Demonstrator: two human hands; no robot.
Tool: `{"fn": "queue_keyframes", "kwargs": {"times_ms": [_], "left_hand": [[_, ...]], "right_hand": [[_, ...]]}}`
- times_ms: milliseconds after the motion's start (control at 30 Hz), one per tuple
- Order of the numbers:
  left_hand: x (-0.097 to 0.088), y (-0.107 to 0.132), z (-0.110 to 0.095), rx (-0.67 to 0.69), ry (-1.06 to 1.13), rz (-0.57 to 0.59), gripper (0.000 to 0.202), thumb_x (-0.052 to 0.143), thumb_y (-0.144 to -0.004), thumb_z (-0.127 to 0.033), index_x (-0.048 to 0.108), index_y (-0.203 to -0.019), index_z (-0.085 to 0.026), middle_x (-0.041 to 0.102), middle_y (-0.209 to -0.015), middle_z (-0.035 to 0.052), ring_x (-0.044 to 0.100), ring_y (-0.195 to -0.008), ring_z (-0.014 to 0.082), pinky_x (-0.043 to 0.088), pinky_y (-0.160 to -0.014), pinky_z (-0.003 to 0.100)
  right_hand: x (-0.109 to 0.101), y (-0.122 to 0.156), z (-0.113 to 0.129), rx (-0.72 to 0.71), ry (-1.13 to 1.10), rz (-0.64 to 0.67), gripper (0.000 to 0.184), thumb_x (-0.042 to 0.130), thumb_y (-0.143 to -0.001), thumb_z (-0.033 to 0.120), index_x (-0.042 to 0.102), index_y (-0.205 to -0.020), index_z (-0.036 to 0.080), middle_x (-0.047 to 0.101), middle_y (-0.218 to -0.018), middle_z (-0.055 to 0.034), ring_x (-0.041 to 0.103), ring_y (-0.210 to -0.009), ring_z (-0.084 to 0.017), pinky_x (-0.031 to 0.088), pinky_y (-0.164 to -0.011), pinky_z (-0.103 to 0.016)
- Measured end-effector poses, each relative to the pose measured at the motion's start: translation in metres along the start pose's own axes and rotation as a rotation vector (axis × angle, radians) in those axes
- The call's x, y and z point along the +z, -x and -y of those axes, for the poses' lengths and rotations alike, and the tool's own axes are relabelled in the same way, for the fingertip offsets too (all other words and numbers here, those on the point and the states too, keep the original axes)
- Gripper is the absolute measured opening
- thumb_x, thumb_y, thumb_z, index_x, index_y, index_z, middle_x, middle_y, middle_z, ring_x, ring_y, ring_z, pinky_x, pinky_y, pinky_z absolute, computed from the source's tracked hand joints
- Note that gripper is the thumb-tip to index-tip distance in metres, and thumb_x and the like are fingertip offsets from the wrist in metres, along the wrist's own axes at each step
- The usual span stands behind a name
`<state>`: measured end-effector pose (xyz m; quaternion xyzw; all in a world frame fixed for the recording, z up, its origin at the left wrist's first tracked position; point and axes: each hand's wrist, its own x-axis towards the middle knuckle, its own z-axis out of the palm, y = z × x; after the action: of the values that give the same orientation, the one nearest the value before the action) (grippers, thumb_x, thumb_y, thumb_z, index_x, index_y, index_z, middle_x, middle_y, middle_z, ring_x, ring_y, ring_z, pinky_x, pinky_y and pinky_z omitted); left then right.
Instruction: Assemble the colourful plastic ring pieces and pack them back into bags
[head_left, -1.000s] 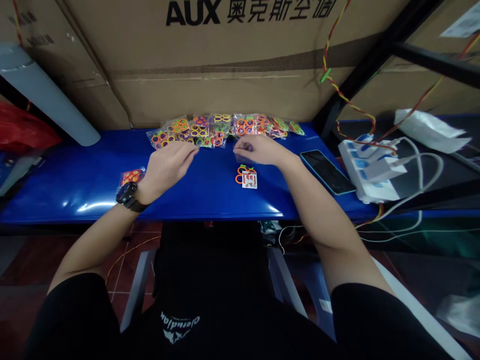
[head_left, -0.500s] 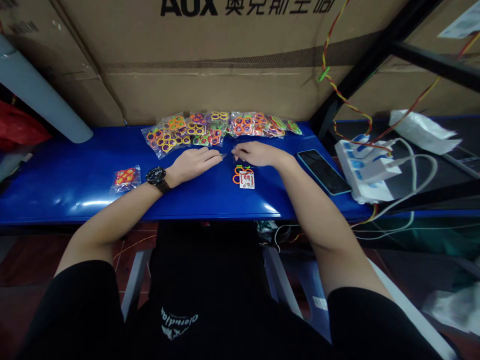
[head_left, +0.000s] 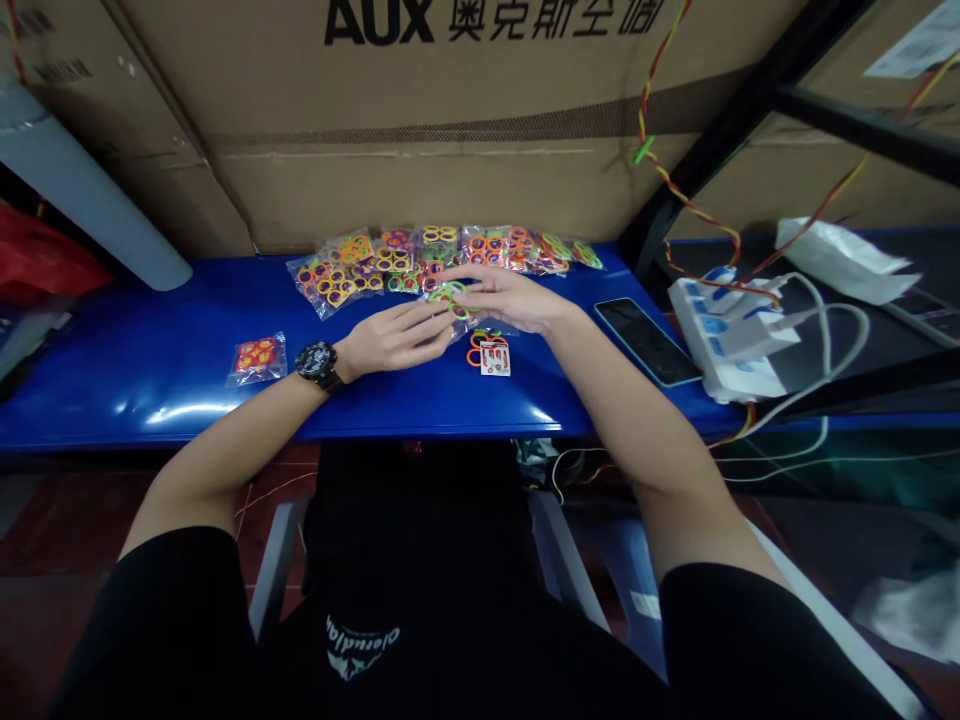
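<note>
Both of my hands meet over the blue work surface at a clear plastic bag with green rings. My left hand, a black watch on its wrist, has its fingers closed on the bag's left side. From the right, my right hand pinches the same bag, its thumb and fingers hiding part of it. Just below lies an orange-ringed piece, partly covered by a small white printed card. Off to the left sits a clear bag with red and yellow rings.
Several bags of coloured rings are heaped along the back, against a large cardboard box. On the right are a phone and a white power strip with plugs and cables. A grey pipe leans at the left.
My hands, apart before, have come together with the green-ringed bag between them. The left hand has shifted slightly down and turned. The card and orange-ringed piece lie where they were.
</note>
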<state>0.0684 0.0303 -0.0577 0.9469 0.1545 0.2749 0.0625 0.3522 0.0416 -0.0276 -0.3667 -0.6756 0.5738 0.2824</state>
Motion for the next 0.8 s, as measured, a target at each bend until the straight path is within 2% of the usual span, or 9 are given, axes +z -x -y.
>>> {"fn": "queue_keyframes", "kwargs": {"times_ms": [133,233,300,367,433,500,600,700,800], "left_hand": [[-0.009,0.003,0.007,-0.151,-0.076,-0.218,0.026,0.059,-0.118,-0.035,0.083,-0.129,-0.034,0.079,-0.160,0.0056,0.068,-0.160,0.0279,0.054,-0.135,0.064],[-0.010,0.002,0.006,-0.309,-0.082,-0.303,0.028,0.058,-0.119,-0.042,0.081,-0.133,-0.036,0.073,-0.167,0.0053,0.067,-0.160,0.0291,0.051,-0.137,0.066],[-0.006,0.000,0.005,-0.340,-0.044,-0.338,0.034,0.061,-0.117,-0.049,0.078,-0.143,-0.034,0.072,-0.168,0.0088,0.067,-0.159,0.0312,0.051,-0.137,0.066],[0.000,-0.002,0.006,-0.348,0.047,-0.384,0.049,0.065,-0.114,-0.056,0.070,-0.156,-0.030,0.072,-0.167,0.0142,0.068,-0.158,0.0337,0.053,-0.135,0.063],[0.008,-0.004,0.008,-0.396,0.175,-0.426,0.065,0.069,-0.111,-0.064,0.062,-0.164,-0.027,0.072,-0.166,0.0180,0.070,-0.155,0.0356,0.059,-0.128,0.060],[0.014,-0.005,0.012,-0.466,0.311,-0.449,0.073,0.071,-0.108,-0.070,0.059,-0.166,-0.027,0.074,-0.162,0.0190,0.074,-0.148,0.0353,0.067,-0.118,0.054],[0.019,-0.005,0.019,-0.515,0.479,-0.444,0.073,0.071,-0.106,-0.074,0.061,-0.163,-0.028,0.081,-0.150,0.0168,0.082,-0.132,0.0319,0.073,-0.104,0.049],[0.018,-0.005,0.024,-0.540,0.543,-0.466,0.069,0.071,-0.105,-0.075,0.067,-0.156,-0.027,0.084,-0.141,0.0147,0.085,-0.119,0.0295,0.076,-0.093,0.046],[0.017,-0.005,0.028,-0.561,0.538,-0.487,0.066,0.071,-0.105,-0.076,0.073,-0.149,-0.027,0.086,-0.135,0.0131,0.085,-0.113,0.0278,0.076,-0.089,0.045]], "right_hand": [[-0.004,-0.001,0.001,-0.075,-0.011,-0.140,0.090,0.096,-0.083,0.053,0.062,-0.164,0.033,0.082,-0.132,-0.0062,0.075,-0.101,-0.023,0.065,-0.081,-0.036],[-0.003,-0.007,-0.005,-0.079,0.012,-0.241,0.077,0.094,-0.084,0.057,0.064,-0.151,0.032,0.080,-0.122,-0.0055,0.076,-0.104,-0.025,0.066,-0.082,-0.039],[-0.001,-0.013,-0.009,-0.062,0.015,-0.300,0.069,0.093,-0.084,0.061,0.064,-0.139,0.032,0.080,-0.115,-0.0062,0.077,-0.104,-0.028,0.068,-0.082,-0.041],[0.001,-0.017,-0.013,-0.059,-0.008,-0.322,0.065,0.093,-0.083,0.064,0.063,-0.130,0.032,0.080,-0.112,-0.0069,0.078,-0.104,-0.029,0.068,-0.083,-0.043],[0.003,-0.020,-0.016,-0.067,-0.040,-0.312,0.063,0.095,-0.081,0.064,0.061,-0.123,0.032,0.080,-0.109,-0.0061,0.078,-0.102,-0.028,0.069,-0.084,-0.044],[0.005,-0.021,-0.017,-0.071,-0.063,-0.293,0.061,0.096,-0.080,0.064,0.060,-0.117,0.032,0.080,-0.109,-0.0043,0.078,-0.101,-0.025,0.070,-0.086,-0.042],[0.008,-0.019,-0.015,-0.071,-0.081,-0.266,0.058,0.097,-0.079,0.062,0.059,-0.110,0.030,0.079,-0.111,-0.0034,0.078,-0.103,-0.022,0.070,-0.090,-0.040],[0.009,-0.017,-0.013,-0.091,-0.090,-0.222,0.057,0.097,-0.078,0.061,0.058,-0.104,0.029,0.076,-0.110,-0.0036,0.076,-0.109,-0.023,0.070,-0.093,-0.040],[0.006,-0.015,-0.010,-0.120,-0.082,-0.218,0.054,0.092,-0.081,0.064,0.065,-0.112,0.030,0.076,-0.113,-0.0050,0.075,-0.115,-0.025,0.069,-0.092,-0.040]]}}
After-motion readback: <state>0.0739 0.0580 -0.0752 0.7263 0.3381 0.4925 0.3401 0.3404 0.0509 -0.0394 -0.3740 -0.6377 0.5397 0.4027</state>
